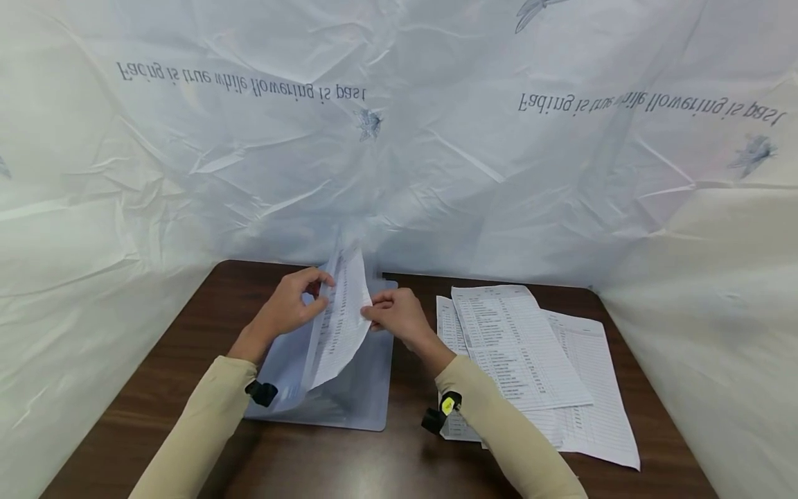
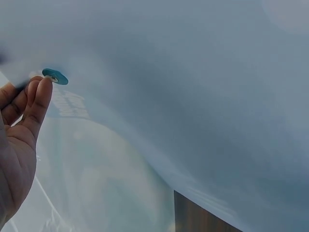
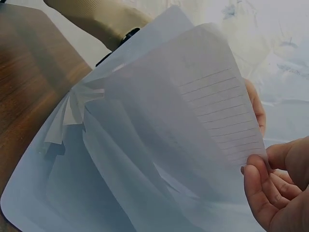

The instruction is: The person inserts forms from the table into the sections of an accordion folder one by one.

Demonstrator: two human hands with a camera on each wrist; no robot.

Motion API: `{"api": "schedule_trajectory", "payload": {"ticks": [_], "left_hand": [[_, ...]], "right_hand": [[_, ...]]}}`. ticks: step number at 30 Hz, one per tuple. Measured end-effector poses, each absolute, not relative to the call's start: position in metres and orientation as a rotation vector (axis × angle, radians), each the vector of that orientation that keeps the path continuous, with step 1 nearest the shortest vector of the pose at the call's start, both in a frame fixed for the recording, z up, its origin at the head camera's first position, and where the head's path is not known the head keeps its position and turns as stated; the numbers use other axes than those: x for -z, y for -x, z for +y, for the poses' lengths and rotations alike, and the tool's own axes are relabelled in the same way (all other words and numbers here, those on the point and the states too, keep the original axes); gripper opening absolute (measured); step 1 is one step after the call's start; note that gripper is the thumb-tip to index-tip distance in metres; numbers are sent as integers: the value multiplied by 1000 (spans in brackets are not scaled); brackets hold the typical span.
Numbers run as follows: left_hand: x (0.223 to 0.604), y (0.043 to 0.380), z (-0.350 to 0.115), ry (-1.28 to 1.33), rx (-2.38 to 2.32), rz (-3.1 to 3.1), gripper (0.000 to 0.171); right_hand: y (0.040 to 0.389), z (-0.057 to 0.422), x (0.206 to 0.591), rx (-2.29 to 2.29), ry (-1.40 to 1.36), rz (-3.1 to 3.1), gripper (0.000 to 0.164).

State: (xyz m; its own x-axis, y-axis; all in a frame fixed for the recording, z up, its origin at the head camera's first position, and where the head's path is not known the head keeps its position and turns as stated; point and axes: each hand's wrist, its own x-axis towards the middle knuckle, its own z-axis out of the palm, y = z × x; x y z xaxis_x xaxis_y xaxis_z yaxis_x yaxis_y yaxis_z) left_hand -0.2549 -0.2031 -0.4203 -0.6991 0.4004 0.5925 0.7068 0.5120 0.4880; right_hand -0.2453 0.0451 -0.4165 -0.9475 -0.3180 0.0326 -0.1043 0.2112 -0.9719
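A translucent bluish plastic document folder lies on the table with its upper leaves raised. My left hand holds a raised plastic leaf by its edge; in the left wrist view its fingertips touch a teal round button on the plastic. Between finger and thumb, my right hand pinches the right edge of a printed sheet, which stands curved against the raised leaf. The right wrist view shows the ruled lines of this sheet and clear plastic folds near the folder's edge. The sheet's far side is hidden.
Several printed sheets lie overlapping on the right of the dark wooden table, partly under my right forearm. White plastic sheeting with printed words hangs behind the table and along both sides.
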Motion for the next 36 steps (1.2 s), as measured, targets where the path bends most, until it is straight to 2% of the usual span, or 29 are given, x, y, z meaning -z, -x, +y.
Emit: {"api": "schedule_trajectory", "payload": {"ticks": [15, 26, 36], "left_hand": [[419, 254, -199, 932, 1028, -2343, 23], [419, 253, -197, 936, 1051, -2338, 23], [420, 253, -203, 914, 1022, -2322, 22]], "right_hand": [[245, 28, 429, 1571, 537, 2575, 15], [245, 20, 433, 1576, 628, 2641, 10], [246, 39, 431, 1656, 684, 2616, 24]]}}
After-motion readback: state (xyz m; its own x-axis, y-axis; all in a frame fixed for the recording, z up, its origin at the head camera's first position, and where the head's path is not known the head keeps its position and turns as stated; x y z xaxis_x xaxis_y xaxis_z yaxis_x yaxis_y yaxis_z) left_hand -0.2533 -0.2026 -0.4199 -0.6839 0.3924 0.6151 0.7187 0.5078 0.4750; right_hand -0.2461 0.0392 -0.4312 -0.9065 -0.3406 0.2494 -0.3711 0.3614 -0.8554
